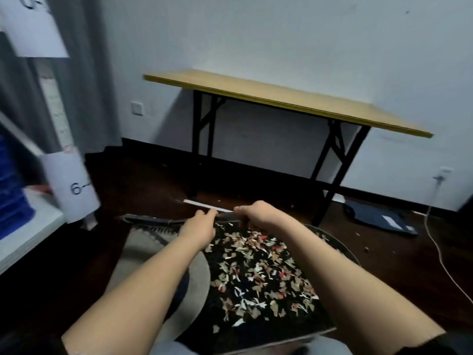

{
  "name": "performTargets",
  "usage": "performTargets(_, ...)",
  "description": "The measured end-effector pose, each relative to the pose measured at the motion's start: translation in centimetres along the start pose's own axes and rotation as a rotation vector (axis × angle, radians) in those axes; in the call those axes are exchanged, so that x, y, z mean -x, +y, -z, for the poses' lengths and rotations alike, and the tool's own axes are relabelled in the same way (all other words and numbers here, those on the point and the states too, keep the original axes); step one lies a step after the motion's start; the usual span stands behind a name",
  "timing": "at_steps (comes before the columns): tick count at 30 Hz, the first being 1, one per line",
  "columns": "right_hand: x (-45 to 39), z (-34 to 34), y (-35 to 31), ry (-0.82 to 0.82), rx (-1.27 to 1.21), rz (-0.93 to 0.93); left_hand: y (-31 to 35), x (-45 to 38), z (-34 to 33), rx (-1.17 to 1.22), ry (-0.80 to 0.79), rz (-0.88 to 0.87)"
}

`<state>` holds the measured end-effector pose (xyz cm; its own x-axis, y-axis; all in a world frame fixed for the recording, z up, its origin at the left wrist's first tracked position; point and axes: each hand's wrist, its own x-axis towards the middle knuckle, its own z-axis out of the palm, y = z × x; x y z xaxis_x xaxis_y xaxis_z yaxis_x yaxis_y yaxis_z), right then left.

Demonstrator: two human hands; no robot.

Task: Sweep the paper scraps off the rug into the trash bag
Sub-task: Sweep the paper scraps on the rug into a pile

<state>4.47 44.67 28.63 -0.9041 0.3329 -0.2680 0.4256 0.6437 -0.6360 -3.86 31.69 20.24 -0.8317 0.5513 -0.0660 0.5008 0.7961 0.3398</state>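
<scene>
Several white, tan and red paper scraps (pixel 256 272) lie scattered over a dark sheet (pixel 230 326) spread on a round grey rug (pixel 143 252). Whether this sheet is the trash bag or part of the rug I cannot tell. My left hand (pixel 199 226) and my right hand (pixel 258 213) reach forward side by side. Each pinches the sheet's far edge (pixel 226 214) with curled fingers. A dark crumpled strip (pixel 151 220) runs left from my left hand along the rug's far side.
A yellow-topped folding table (pixel 281 96) with black legs stands against the white wall ahead. A white strip (pixel 202 204) lies on the dark floor beyond my hands. A white shelf (pixel 30 226) is at left; a dark bag (pixel 378 216) and white cable (pixel 440 254) at right.
</scene>
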Motion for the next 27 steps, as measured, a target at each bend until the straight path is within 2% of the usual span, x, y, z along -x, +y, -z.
performTargets(5, -0.4, 6.1, 5.0, -0.074, -0.198, 0.007, 6.3, -4.2, -1.4, -0.079, 0.148, -0.139)
performTargets(8, -1.0, 8.2, 8.3, -0.079, -0.277, 0.105, 8.7, -6.9, -2.3, 0.013, 0.135, -0.189)
performTargets(10, -2.5, 8.4, 10.9, -0.018, -0.212, 0.1, 10.7, -8.6, -3.1, 0.087, 0.102, -0.222)
performTargets(14, -6.3, 7.2, 16.0, 0.107, 0.087, -0.018, 14.7, -11.0, -4.7, 0.179, 0.036, -0.311)
performTargets(18, -9.2, 6.8, 19.9, 0.109, 0.071, -0.113, 18.1, -13.2, -6.3, 0.255, -0.047, -0.391)
performTargets(27, -14.8, 7.8, 24.6, 0.163, 0.184, -0.124, 21.5, -15.8, -8.0, 0.28, -0.177, -0.586)
